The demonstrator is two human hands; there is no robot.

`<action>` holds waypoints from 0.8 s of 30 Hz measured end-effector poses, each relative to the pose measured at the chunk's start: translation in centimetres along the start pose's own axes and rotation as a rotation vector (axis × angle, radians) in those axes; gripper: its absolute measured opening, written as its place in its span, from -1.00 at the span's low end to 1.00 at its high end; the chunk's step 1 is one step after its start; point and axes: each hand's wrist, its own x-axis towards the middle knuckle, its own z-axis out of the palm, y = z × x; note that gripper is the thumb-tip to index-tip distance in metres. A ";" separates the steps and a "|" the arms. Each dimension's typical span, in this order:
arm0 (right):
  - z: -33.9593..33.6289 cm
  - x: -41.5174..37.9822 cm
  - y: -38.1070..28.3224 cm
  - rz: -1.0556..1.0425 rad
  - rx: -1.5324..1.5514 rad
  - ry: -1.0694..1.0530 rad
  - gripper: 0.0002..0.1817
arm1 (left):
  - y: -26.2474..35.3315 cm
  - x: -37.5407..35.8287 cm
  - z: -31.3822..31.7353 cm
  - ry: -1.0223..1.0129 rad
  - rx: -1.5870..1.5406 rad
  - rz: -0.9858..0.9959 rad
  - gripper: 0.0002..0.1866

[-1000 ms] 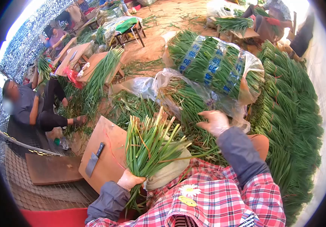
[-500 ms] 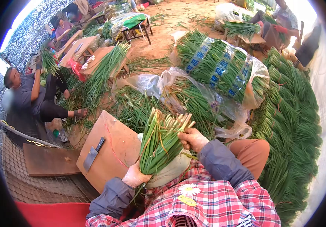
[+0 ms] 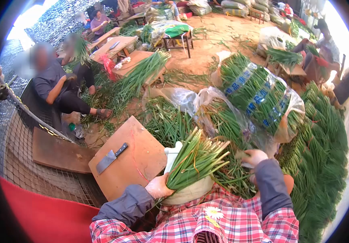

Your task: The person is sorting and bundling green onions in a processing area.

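Item, bunch of green stalks: we place it just below the middle of the head view, toward five o'clock, its pale ends pointing to one, above a beige cloth at the lap.

Item, left hand: at six o'clock, we hold the bunch low, fingers wrapped snugly round the leaves.

Item, right hand: at four o'clock, apart from the bunch, near loose stalks; its fingers are blurred, so we cannot say whether they pinch anything.

Step in hand: we judge it to be cleaning the bunch by picking off poor blades. The next move calls for a firm left hold, ends together, and right fingers free to pick out a single stray.

Item, cutting board: at eight o'clock, bearing a cleaver, which neither hand touches.

Containers:
- Clear plastic wrap, between two and three o'clock, banded with blue-printed tape, packed with green stalks.
- Slack plastic sheet, just above centre toward twelve, among loose stalks; we cannot say which lie inside.
- Whitish bag, toward two, contents unclear to us.
- Filled sacks, far off past twelve, contents too small for us to identify.
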 end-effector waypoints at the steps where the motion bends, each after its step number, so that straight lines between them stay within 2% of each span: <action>1: -4.8 -1.6 -5.9 0.326 -0.097 -0.004 -0.16 | 0.5 0.2 -0.3 0.010 0.073 -0.010 -0.30; 3: -5.0 -1.3 -8.4 -0.068 0.110 0.416 -0.07 | 1.6 -0.1 0.0 0.018 0.203 -0.056 -0.33; 5: -5.2 -0.8 -13.2 -0.248 -0.109 0.332 -0.01 | 3.3 -0.6 0.1 -0.010 0.371 -0.098 -0.35; 8: -1.2 1.1 -16.9 -0.488 -0.317 0.266 0.08 | 5.1 -1.0 -0.4 -0.014 0.508 -0.047 -0.32; 9: -0.7 1.3 -17.8 -0.559 -0.155 0.142 -0.02 | 5.1 -1.1 -0.2 0.004 0.479 -0.057 -0.33; 10: 2.0 2.0 -17.6 -0.702 0.153 0.142 -0.25 | 4.5 -0.9 -0.1 -0.031 0.436 -0.076 -0.32; 11: 3.9 2.0 -17.3 -0.713 0.315 0.122 -0.49 | 3.8 -0.7 -0.1 -0.066 0.395 -0.092 -0.30; 12: 2.7 0.6 -18.4 -0.500 0.088 -0.003 -0.61 | 3.7 -0.6 -0.2 -0.075 0.403 -0.085 -0.30; 13: 3.5 0.6 -18.1 -0.442 0.133 0.013 -0.71 | 3.6 -0.5 -0.4 -0.085 0.410 -0.076 -0.29; 14: 7.9 2.3 -16.1 -0.448 0.259 0.142 -0.74 | 3.5 -0.4 -0.5 -0.100 0.415 -0.064 -0.28; 15: 8.0 2.7 -16.9 -0.446 0.383 0.267 -0.77 | 3.3 -0.3 -0.5 -0.114 0.421 -0.077 -0.27; 17: 6.5 2.8 -15.0 -0.191 0.354 0.314 -0.80 | 3.3 0.2 -0.4 -0.155 0.436 -0.091 -0.25; 19: 6.1 5.1 -9.2 0.024 0.494 0.327 -0.82 | 3.2 -0.4 -0.9 -0.145 0.388 -0.052 -0.32; 21: 4.8 5.2 -3.4 0.083 0.231 0.404 -0.85 | 2.3 -1.0 -1.4 -0.125 0.296 -0.028 -0.36; 23: 4.0 4.6 2.5 0.338 0.272 0.499 -0.81 | 0.9 -1.4 -1.4 -0.099 0.150 -0.020 -0.37; 24: 3.4 4.2 4.2 0.293 0.166 0.329 -0.76 | 1.6 -2.0 -1.7 -0.059 0.052 -0.073 -0.37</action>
